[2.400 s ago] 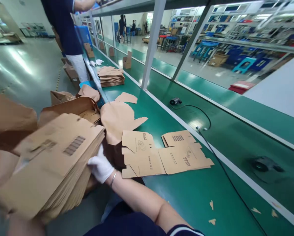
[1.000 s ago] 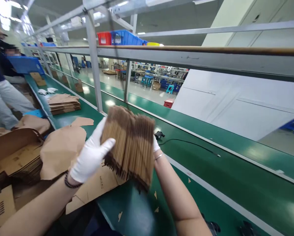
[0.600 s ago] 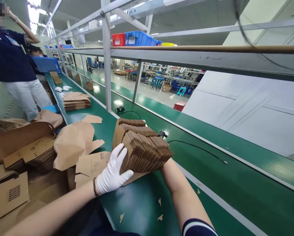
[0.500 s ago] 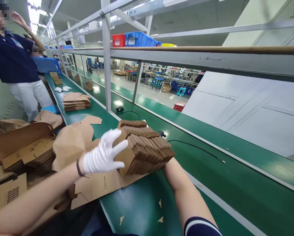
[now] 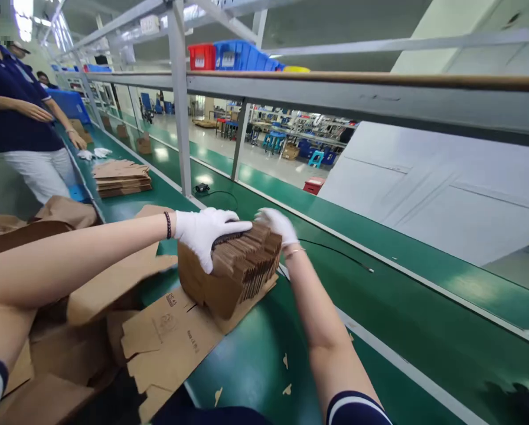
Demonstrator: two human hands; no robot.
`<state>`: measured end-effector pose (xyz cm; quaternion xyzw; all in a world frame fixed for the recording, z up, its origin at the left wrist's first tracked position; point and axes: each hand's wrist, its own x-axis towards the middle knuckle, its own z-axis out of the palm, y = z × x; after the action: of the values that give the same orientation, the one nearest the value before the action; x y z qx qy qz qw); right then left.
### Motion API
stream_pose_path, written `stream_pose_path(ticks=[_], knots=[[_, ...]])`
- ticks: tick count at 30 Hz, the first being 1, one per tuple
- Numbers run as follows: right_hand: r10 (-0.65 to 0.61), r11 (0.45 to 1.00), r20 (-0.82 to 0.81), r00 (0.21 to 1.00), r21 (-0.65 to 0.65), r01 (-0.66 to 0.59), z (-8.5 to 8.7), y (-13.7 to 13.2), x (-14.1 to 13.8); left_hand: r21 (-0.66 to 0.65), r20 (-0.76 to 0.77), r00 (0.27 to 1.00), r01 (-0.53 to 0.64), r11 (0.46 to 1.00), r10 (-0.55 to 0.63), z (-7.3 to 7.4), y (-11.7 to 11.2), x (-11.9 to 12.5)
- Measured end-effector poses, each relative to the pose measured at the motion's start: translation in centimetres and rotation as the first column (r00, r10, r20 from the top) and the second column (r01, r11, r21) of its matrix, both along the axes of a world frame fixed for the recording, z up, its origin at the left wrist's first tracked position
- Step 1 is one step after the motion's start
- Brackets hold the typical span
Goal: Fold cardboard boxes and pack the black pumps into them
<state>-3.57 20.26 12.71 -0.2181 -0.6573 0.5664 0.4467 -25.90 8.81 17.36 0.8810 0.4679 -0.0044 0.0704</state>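
Upright bundle of folded brown cardboard sheets: matt faces, rough ridged edges. Long green table: smooth, glossy. Thin white gloves: matt, knit-looking cloth.

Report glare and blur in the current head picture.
Head view: glare spots mark the green belt, and the ceiling light is washed out; head view: the right gloved hand is smeared, the left gloved hand crisper; head view, bottom right: a dark object too blurred to identify.

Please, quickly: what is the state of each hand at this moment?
Left hand: open, laid on the cardboard stack.
Right hand: blurred, at the stack's right end; whether it grips cannot be told.
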Motion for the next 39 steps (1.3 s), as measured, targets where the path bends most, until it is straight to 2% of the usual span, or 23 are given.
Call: stream_pose_path(ticks=[1,2,4,5,6,8,9,11,14,18,24,26,28,30,31,33,34,35,37,39], knots=[[-0.110,0.994,-0.057,0.992,-0.006,0.109,-0.4,-0.2,0.5,0.018,-0.014,0.996,-0.086,0.996,0.086,-0.1,0.0,-0.5],[-0.261,0.965,-0.131,0.956,-0.004,0.263,-0.9,-0.9,1.1,0.034,-0.025,0.985,-0.167,0.985,0.168,-0.2,0.2,-0.8],[-0.540,0.824,-0.240,0.807,0.042,0.565,-2.2,-3.7,1.9,0.061,-0.043,0.946,-0.318,0.946,0.321,-0.4,0.6,-0.9],[-0.614,0.750,-0.241,0.751,0.118,0.651,-3.0,-5.6,2.0,0.077,-0.050,0.921,-0.382,0.921,0.386,-0.5,0.9,-0.6],[-0.653,0.696,-0.201,0.730,0.220,0.683,-3.9,-7.5,1.7,0.093,-0.054,0.898,-0.430,0.898,0.436,-0.6,1.2,-0.2],[-0.630,0.687,0.031,0.776,0.488,0.539,-6.0,-10.9,0.3,0.126,-0.055,0.866,-0.488,0.864,0.497,-0.9,1.5,0.9],[-0.651,0.667,0.127,0.749,0.567,0.483,-7.1,-12.0,-0.8,0.137,-0.052,0.858,-0.501,0.855,0.511,-1.1,1.6,1.5],[-0.718,0.615,0.241,0.653,0.659,0.433,-8.8,-12.7,-2.9,0.149,-0.047,0.844,-0.523,0.839,0.534,-1.3,1.7,2.4],[-0.788,0.552,0.291,0.543,0.725,0.412,-10.1,-11.7,-4.9,0.161,-0.039,0.813,-0.569,0.806,0.582,-1.4,1.6,3.0],[-0.805,0.537,0.347,0.481,0.771,0.343,-10.0,-10.8,-5.2,0.153,-0.069,0.794,-0.590,0.793,0.604,-1.3,1.6,2.9],[-0.848,0.493,0.408,0.338,0.842,0.222,-8.3,-10.1,-5.6,0.119,-0.131,0.798,-0.576,0.809,0.588,-0.9,1.5,2.6],[-0.843,0.506,0.436,0.314,0.841,0.191,-7.6,-9.4,-5.7,0.090,-0.168,0.821,-0.539,0.838,0.546,-0.6,1.5,2.2],[-0.804,0.559,0.469,0.367,0.806,0.194,-7.0,-8.9,-5.4,0.051,-0.195,0.834,-0.516,0.855,0.516,-0.3,1.5,1.8],[-0.711,0.661,0.490,0.504,0.710,0.243,-6.9,-8.6,-4.8,0.029,-0.195,0.828,-0.531,0.847,0.526,-0.2,1.4,1.5],[-0.638,0.732,0.486,0.598,0.624,0.274,-7.0,-8.5,-4.4,0.026,-0.187,0.821,-0.544,0.838,0.539,-0.2,1.4,1.5],[-0.415,0.893,0.428,0.803,0.359,0.270,-7.3,-8.8,-3.7,0.031,-0.164,0.811,-0.564,0.825,0.561,-0.3,1.4,1.6],[-0.276,0.956,0.373,0.886,0.200,0.214,-7.4,-9.1,-3.5,0.036,-0.151,0.808,-0.571,0.820,0.570,-0.3,1.4,1.7],[-0.136,0.991,0.313,0.940,0.050,0.127,-7.3,-9.4,-3.2,0.045,-0.139,0.804,-0.577,0.815,0.578,-0.4,1.5,1.8],[0.072,0.990,0.239,0.968,-0.139,-0.039,-6.4,-10.0,-2.8,0.060,-0.124,0.806,-0.576,0.815,0.579,-0.4,1.7,2.2],[0.124,0.984,0.213,0.969,-0.149,-0.093,-4.3,-10.1,-2.1,0.066,-0.125,0.818,-0.558,0.827,0.562,-0.5,1.8,2.3]])
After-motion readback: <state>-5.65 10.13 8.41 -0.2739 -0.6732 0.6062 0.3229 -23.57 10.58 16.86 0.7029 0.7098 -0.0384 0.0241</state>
